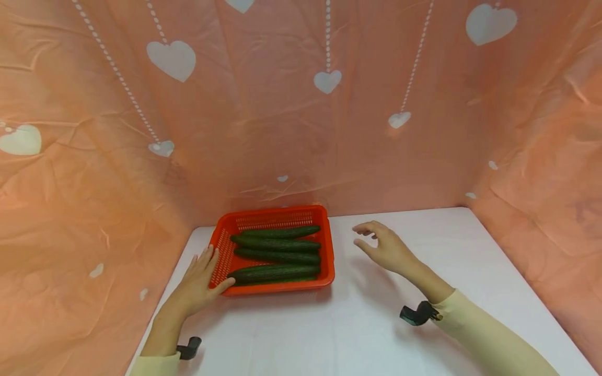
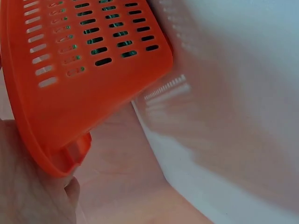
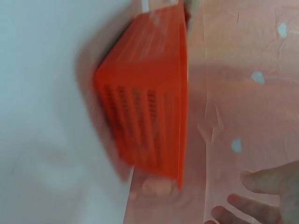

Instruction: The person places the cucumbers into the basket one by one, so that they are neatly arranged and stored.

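A red plastic basket with slotted walls stands on the white table. Several long, dark green cucumbers lie side by side in it. At the basket's left rim is my left hand, its fingers spread and fairly straight along the edge and its thumb over the front left corner. In the left wrist view this hand meets the rim's outer side, and some fingers are hidden. My right hand hovers right of the basket, apart from it, thumb and fingers loosely bent with nothing between them.
Peach-coloured sheeting with white hearts hangs behind the white table and along both sides. The basket stands close to the back edge. A black wrist device is on the right forearm, another on the left.
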Available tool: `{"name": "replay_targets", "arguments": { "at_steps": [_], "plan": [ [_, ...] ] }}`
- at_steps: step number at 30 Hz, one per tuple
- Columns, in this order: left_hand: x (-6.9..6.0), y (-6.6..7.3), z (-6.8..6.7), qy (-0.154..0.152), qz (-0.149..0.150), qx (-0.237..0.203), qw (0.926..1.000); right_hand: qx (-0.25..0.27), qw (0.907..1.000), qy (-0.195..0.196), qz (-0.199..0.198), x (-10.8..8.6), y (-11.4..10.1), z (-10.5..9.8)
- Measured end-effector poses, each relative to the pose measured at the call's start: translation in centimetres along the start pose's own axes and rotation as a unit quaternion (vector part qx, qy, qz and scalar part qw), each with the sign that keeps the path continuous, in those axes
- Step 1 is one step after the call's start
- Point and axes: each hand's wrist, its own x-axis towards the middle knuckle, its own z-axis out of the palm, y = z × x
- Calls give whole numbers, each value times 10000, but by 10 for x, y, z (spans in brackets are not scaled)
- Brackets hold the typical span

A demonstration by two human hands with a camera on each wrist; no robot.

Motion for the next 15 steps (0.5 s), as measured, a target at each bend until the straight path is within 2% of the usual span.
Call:
{"name": "replay_targets", "arguments": {
  "at_steps": [6, 10, 15],
  "plan": [
    [3, 4, 0, 22, 94, 102, 9999, -763, 9968, 96, 240, -32, 22, -38],
    [4, 8, -2, 65, 151, 212, 9996, -1209, 9923, 246, 84, -50, 35, -57],
    [6, 14, -5, 67, 183, 306, 9993, -1698, 9847, 392, -1, -68, 52, -71]
  ]
}}
